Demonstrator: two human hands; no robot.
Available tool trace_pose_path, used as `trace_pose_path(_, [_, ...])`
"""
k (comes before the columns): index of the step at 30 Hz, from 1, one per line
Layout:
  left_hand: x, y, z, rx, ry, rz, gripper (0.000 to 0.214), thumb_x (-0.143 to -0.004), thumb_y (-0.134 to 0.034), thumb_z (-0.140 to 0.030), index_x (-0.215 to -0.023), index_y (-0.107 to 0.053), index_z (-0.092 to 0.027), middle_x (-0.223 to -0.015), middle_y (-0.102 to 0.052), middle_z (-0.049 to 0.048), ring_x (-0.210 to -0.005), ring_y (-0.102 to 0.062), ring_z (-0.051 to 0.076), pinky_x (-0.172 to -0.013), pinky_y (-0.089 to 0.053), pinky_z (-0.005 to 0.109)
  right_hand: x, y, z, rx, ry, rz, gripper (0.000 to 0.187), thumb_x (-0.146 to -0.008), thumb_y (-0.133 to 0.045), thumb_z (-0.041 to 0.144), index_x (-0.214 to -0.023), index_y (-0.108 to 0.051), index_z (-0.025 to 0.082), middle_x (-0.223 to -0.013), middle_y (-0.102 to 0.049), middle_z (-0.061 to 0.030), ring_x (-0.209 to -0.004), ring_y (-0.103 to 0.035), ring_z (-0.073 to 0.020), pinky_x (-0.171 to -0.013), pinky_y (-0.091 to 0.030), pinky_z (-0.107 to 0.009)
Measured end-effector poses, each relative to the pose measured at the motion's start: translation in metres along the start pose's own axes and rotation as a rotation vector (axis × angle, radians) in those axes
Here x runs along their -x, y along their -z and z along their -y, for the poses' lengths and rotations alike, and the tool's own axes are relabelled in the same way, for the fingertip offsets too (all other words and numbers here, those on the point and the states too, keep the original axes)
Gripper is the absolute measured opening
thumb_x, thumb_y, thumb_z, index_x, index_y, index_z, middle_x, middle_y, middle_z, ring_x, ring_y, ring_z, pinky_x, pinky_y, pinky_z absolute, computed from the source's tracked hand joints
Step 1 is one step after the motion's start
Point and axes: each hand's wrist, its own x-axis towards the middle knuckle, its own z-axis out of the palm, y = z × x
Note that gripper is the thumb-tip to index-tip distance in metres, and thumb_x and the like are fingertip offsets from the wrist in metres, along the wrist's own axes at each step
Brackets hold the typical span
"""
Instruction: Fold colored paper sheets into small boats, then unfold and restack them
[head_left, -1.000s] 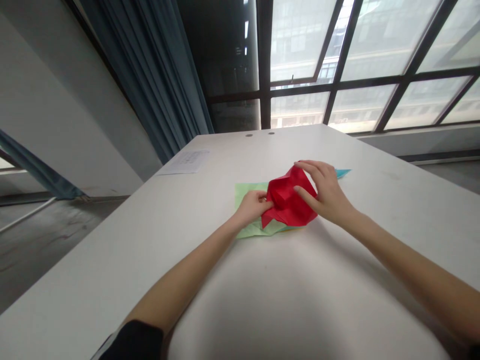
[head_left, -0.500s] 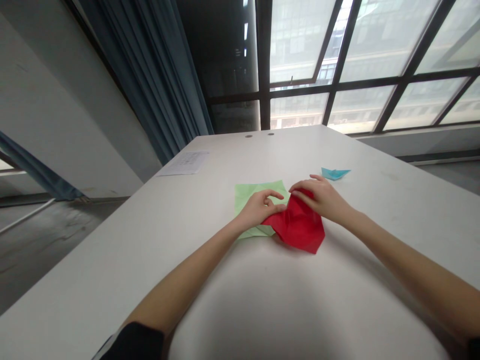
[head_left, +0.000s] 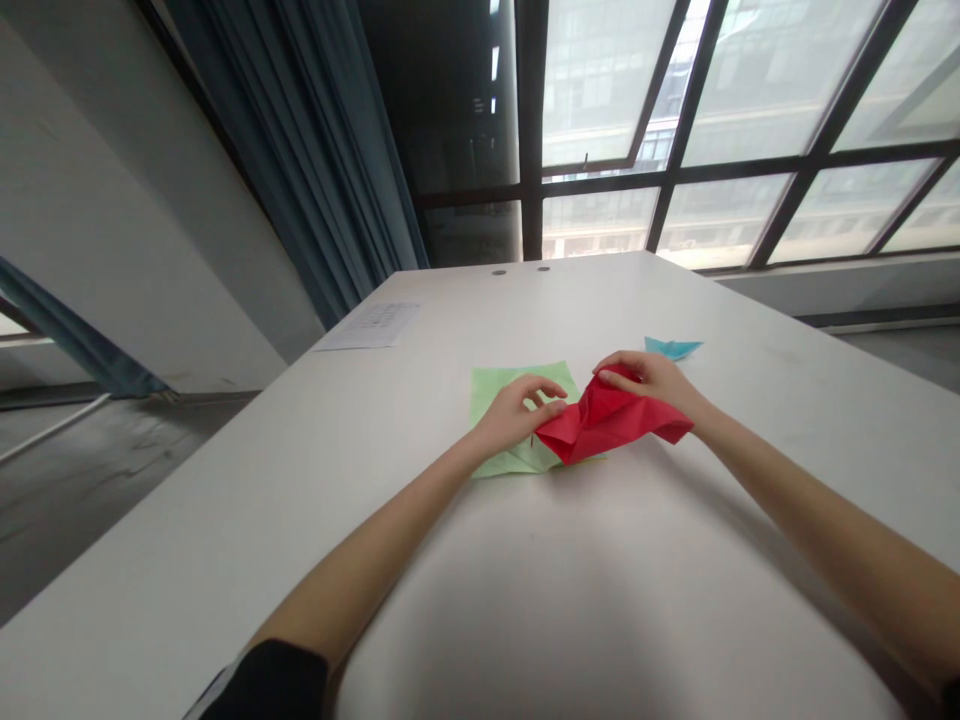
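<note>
Over on the left of the white table (head_left: 450,560) lies a printed sheet (head_left: 375,325). Then the left hand (head_left: 521,408), loosely curled, pinches one corner of the creased red paper (head_left: 607,425), raised partly over the green paper (head_left: 499,385). The right hand (head_left: 649,380) grips its upper edge, fingers bent; just beyond sits a folded blue paper (head_left: 671,349).

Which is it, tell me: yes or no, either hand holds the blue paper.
No, the left hand and right hand grip the red paper, while the blue paper lies on the table beyond them.
</note>
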Motion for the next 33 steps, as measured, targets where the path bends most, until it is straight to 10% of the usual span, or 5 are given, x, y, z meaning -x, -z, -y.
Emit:
trace_pose_path(7, [0.007, 0.006, -0.009, -0.363, -0.354, 0.081, 0.032, -0.07, -0.062, -0.046, -0.085, -0.065, -0.018, -0.096, -0.058, 0.0089, -0.091, -0.052, 0.02, -0.086, -0.039, 0.036, 0.003, 0.001, 0.009, 0.132, -0.032, -0.049, 0.022, -0.08, -0.045, 0.03, -0.085, -0.064, 0.021, -0.086, -0.068, -0.0025, -0.078, -0.06, -0.018, -0.072, -0.044, -0.03])
trace_pose_path(23, [0.005, 0.004, -0.003, -0.344, -0.21, 0.142, 0.021, -0.081, -0.048, -0.03, -0.076, -0.062, -0.017, -0.075, -0.062, 0.0038, -0.071, -0.054, 0.014, -0.069, -0.04, 0.024, 0.003, 0.002, 0.004, 0.137, -0.006, -0.121, 0.02, -0.081, -0.047, 0.031, -0.086, -0.062, 0.02, -0.085, -0.068, -0.0037, -0.077, -0.06, -0.0196, -0.071, -0.045, -0.033])
trace_pose_path(29, [0.004, 0.004, -0.007, -0.418, -0.126, -0.034, 0.022, -0.081, -0.045, -0.031, -0.076, -0.061, -0.017, -0.072, -0.062, 0.0032, -0.065, -0.052, 0.013, -0.062, -0.039, 0.024, 0.008, 0.009, 0.026, 0.137, 0.138, -0.239, 0.028, -0.086, -0.041, 0.035, -0.092, -0.065, 0.02, -0.101, -0.064, -0.0073, -0.095, -0.056, -0.0215, -0.083, -0.043, -0.036])
trace_pose_path(33, [0.004, 0.004, -0.01, -0.39, -0.097, -0.193, 0.022, -0.082, -0.045, -0.032, -0.076, -0.061, -0.017, -0.069, -0.061, 0.0021, -0.062, -0.05, 0.012, -0.06, -0.038, 0.023, 0.014, 0.015, 0.042, 0.141, 0.271, -0.038, 0.032, -0.084, -0.045, 0.041, -0.1, -0.061, 0.02, -0.1, -0.064, -0.0073, -0.092, -0.058, -0.0223, -0.081, -0.044, -0.036])
